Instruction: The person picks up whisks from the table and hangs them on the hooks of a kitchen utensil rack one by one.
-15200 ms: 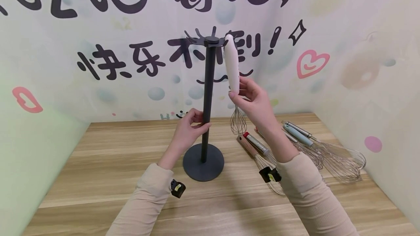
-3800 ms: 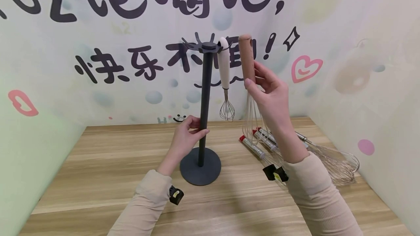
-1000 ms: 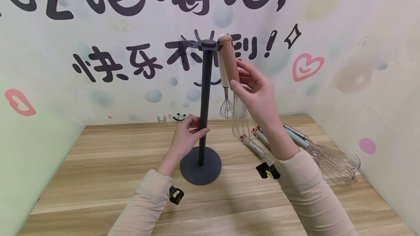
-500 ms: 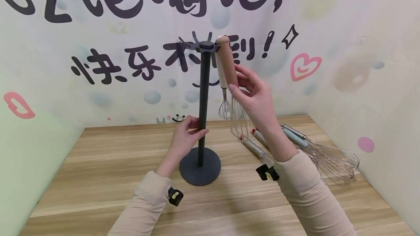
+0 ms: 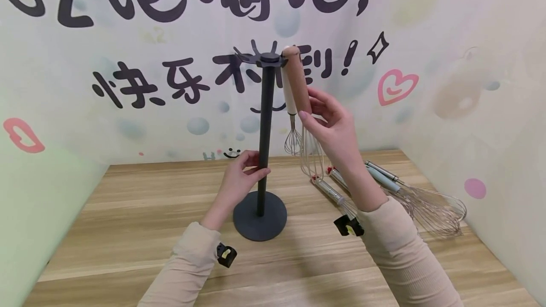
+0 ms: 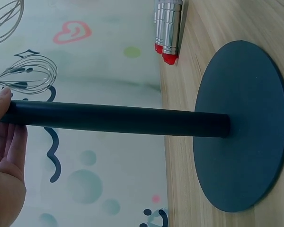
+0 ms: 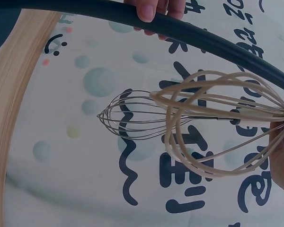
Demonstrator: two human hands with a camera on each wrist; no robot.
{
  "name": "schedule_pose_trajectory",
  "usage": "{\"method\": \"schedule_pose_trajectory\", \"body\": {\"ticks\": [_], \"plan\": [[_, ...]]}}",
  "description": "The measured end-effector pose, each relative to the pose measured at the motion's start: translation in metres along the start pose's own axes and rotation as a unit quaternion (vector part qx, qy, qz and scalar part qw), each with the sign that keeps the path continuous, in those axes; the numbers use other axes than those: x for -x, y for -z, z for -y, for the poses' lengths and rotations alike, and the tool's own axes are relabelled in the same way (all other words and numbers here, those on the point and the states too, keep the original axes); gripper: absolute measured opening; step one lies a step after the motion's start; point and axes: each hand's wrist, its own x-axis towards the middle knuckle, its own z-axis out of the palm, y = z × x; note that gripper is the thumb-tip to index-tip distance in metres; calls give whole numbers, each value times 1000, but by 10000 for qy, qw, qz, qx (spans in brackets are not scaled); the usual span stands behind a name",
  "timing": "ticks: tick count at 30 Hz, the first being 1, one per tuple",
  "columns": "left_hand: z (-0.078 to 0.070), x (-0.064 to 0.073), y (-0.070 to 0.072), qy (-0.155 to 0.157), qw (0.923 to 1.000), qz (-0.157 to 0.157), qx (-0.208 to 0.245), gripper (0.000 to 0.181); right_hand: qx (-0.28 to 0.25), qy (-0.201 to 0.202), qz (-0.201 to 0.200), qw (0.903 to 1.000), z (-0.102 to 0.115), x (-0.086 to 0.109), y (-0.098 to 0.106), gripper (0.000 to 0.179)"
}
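Note:
A dark stand (image 5: 265,122) with a round base and a ring of prongs on top stands upright on the table. My left hand (image 5: 240,179) holds its pole between thumb and fingers; the left wrist view shows the same hand (image 6: 9,161) on the pole. Up at the prongs, my right hand (image 5: 334,124) pinches the lower part of a brown handle on a whisk (image 5: 297,79). That handle's top end sits right at the prongs, and its beige wire loops hang downward. Just behind it, a smaller whisk with a white handle (image 5: 288,94) hangs from the stand.
Several more whisks lie on the wooden table (image 5: 149,231) to the right. Among them are a metal-handled whisk with a red tip (image 5: 328,188) and a light blue-handled whisk (image 5: 382,177). A wall (image 5: 192,84) with dark lettering rises behind.
The white-handled whisk, earlier in my right hand, now hangs on the stand. My right hand has brought the brown-handled whisk left to the prongs and lowered it slightly. My left hand stays on the pole.

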Motion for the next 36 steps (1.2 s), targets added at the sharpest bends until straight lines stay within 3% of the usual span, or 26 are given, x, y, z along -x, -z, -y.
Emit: {"method": "schedule_pose_trajectory", "body": {"ticks": [9,21,36], "plan": [[1,1,3,-259,9995,173,42,40,9,-95,3,10000,-1,3,2,43],[-2,3,4,-336,9991,207,175,39,105,-101,0,9999,-5,5,4,42],[-2,3,3,-195,9989,294,294,39,205,-165,26,9996,-5,8,6,42]]}}
